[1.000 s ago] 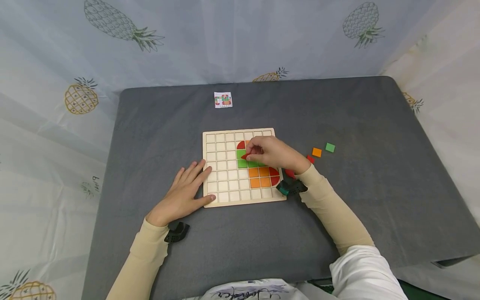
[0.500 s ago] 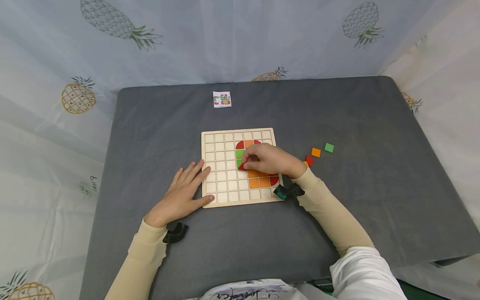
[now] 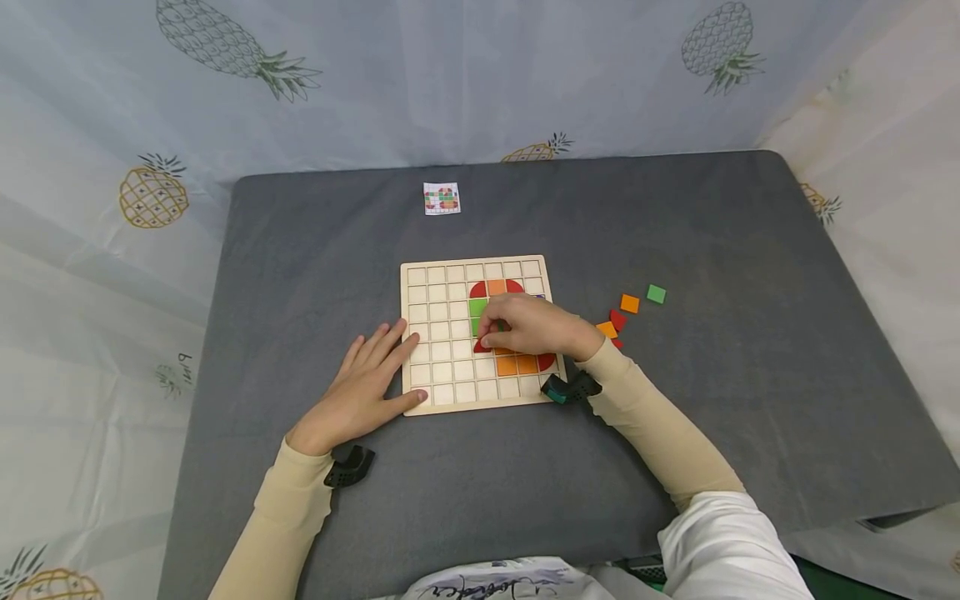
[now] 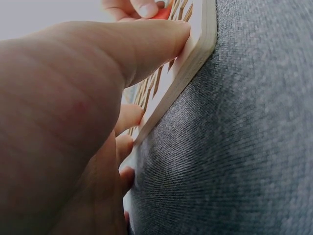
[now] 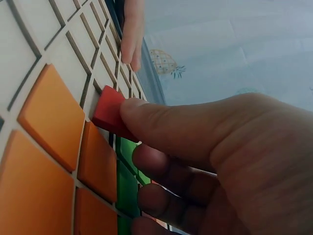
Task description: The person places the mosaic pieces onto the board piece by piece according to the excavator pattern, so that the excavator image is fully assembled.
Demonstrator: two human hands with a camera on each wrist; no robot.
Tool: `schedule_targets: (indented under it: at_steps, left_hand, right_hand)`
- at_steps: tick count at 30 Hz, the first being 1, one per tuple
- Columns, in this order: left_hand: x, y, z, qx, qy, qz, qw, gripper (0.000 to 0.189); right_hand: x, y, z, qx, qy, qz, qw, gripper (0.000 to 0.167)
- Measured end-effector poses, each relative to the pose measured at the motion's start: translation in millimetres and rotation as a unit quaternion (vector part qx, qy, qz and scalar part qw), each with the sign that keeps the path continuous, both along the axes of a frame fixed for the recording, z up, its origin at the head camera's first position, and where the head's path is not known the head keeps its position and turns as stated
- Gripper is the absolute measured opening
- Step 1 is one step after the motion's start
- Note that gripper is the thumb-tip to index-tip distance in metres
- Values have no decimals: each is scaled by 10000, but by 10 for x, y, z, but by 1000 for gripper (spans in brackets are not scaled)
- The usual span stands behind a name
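My right hand pinches a red tile between thumb and fingers. The tile is tilted over a cell of the wooden grid board, just left of the orange tiles. In the right wrist view its lower edge sits right at the cell's ribs. Green tiles lie in the cells above, partly hidden by the hand. Rounded red tiles flank an orange one in the upper row. My left hand lies with spread fingers, its thumb and fingertips on the board's left edge.
Right of the board, several loose tiles lie on the grey cloth, among them a green tile, an orange tile and a red tile. A small printed pattern card lies near the far edge of the table.
My right hand has carried the red tile down the board, from over the green tiles to beside the orange ones. The left hand has stayed at the board's edge.
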State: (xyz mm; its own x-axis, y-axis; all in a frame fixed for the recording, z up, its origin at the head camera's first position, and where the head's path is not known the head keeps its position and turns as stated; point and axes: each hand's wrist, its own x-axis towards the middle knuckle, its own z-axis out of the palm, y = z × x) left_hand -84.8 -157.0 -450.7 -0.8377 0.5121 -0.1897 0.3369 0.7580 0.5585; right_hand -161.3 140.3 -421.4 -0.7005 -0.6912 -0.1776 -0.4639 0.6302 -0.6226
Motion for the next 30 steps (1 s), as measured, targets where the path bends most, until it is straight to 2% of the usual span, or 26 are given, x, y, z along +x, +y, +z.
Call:
schedule_targets:
  at_steps: [24,30]
  left_hand:
    - [4,11,1,39,54,10,10000,84]
    - [3,13,4,0,32,0,10000,85]
  right_hand:
    - [30,-18,-4,213,299,165,9992,7]
    - [6,14,17,35,217,178,9996,11]
